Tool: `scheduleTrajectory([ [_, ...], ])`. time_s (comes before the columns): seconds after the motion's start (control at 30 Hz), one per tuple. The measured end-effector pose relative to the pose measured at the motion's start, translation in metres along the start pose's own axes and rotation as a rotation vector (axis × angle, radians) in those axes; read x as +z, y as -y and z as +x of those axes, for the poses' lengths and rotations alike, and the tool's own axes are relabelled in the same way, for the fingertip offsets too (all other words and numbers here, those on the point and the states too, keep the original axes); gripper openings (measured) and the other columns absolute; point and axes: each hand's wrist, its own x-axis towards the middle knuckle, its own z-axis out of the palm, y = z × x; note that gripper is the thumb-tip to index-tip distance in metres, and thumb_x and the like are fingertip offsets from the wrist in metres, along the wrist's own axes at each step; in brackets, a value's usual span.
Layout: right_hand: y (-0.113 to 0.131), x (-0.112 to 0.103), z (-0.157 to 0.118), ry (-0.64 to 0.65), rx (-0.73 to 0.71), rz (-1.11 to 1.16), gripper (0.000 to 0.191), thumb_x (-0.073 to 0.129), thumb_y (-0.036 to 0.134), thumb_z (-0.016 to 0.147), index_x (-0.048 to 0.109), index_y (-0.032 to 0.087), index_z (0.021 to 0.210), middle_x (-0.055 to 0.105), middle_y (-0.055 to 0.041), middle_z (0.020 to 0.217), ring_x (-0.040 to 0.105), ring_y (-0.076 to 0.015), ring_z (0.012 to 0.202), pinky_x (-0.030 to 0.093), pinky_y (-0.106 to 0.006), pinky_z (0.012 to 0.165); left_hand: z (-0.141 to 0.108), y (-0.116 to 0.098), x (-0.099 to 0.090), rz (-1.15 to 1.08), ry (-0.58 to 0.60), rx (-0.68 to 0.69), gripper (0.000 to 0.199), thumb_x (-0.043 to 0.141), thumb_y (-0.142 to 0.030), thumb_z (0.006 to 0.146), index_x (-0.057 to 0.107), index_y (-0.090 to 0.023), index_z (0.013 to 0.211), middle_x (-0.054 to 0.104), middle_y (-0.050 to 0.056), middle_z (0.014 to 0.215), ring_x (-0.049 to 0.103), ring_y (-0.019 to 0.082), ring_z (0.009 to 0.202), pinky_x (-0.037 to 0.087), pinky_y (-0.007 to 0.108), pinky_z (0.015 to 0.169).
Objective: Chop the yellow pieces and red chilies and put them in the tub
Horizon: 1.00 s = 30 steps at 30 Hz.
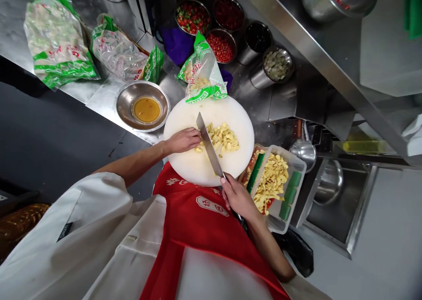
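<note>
My right hand [238, 195] is wrapped round the handle of a cleaver [211, 150], whose wide blade slants across a round white cutting board [180, 166]. Pale yellow slices, like garlic or ginger, lie in a pile [226, 137] on the blade's right side. Against the blade's left side rests my left hand [185, 140], its fingers curled down on the board; whatever they press on is mostly hidden, with a pale piece showing beside the fingertips. A clear bag with green print [204, 78] touches the board's far edge and has pale pieces inside.
Right of the board is a clear plastic tub [292, 190] with more slices. A steel bowl [123, 102] of brownish-yellow liquid sits at the left. Several steel pots of chopped chillies [193, 17] and other ingredients stand behind. Printed bags [61, 40] lie far left; a sink [332, 212] is at right.
</note>
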Motion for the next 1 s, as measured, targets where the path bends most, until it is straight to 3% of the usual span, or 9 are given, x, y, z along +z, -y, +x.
scheduleTrajectory([
  [0.13,0.003,0.004,0.024,-0.053,-0.023,-0.031,0.048,0.028,0.051,0.103,0.057,0.021,0.126,0.061,0.0016,0.059,0.057,-0.0175,0.045,0.045,-0.027,0.052,0.000,0.000,-0.001,-0.016,0.017,-0.012,0.026,0.046,-0.031,0.101,0.068,-0.018,0.102,0.065,0.011,0.108,0.059,0.021,0.107,0.048,0.038,0.098],
  [0.33,0.000,0.003,0.017,-0.016,-0.011,-0.014,0.050,0.027,0.052,0.103,0.055,0.023,0.133,0.059,0.0043,0.057,0.055,-0.0147,0.042,0.045,-0.025,0.051,-0.002,0.000,0.002,-0.013,0.005,-0.028,0.027,0.045,-0.031,0.101,0.068,-0.018,0.097,0.065,0.011,0.108,0.059,0.021,0.106,0.048,0.038,0.097],
  [0.63,-0.006,0.004,0.018,-0.047,-0.039,-0.044,0.044,0.032,0.051,0.102,0.060,0.023,0.121,0.062,0.0024,0.060,0.059,-0.0159,0.048,0.047,-0.025,0.056,-0.001,-0.001,0.005,0.031,-0.031,-0.012,0.028,0.045,-0.031,0.102,0.068,-0.016,0.095,0.068,0.010,0.102,0.061,0.021,0.103,0.050,0.037,0.095],
  [0.87,-0.004,0.009,0.050,-0.077,-0.099,-0.027,0.044,0.031,0.052,0.102,0.061,0.022,0.114,0.059,0.0028,0.058,0.058,-0.0159,0.047,0.045,-0.025,0.053,-0.005,-0.003,-0.001,0.027,-0.020,-0.013,0.026,0.047,-0.032,0.101,0.068,-0.016,0.101,0.068,0.011,0.105,0.061,0.021,0.103,0.049,0.036,0.096],
  [1.0,-0.005,-0.007,0.030,-0.065,-0.071,-0.040,0.044,0.031,0.053,0.102,0.060,0.022,0.116,0.059,0.0034,0.059,0.055,-0.0142,0.043,0.044,-0.025,0.052,-0.010,-0.005,-0.001,0.049,-0.029,-0.022,0.026,0.047,-0.029,0.101,0.068,-0.015,0.105,0.067,0.011,0.108,0.060,0.021,0.101,0.050,0.036,0.093],
])
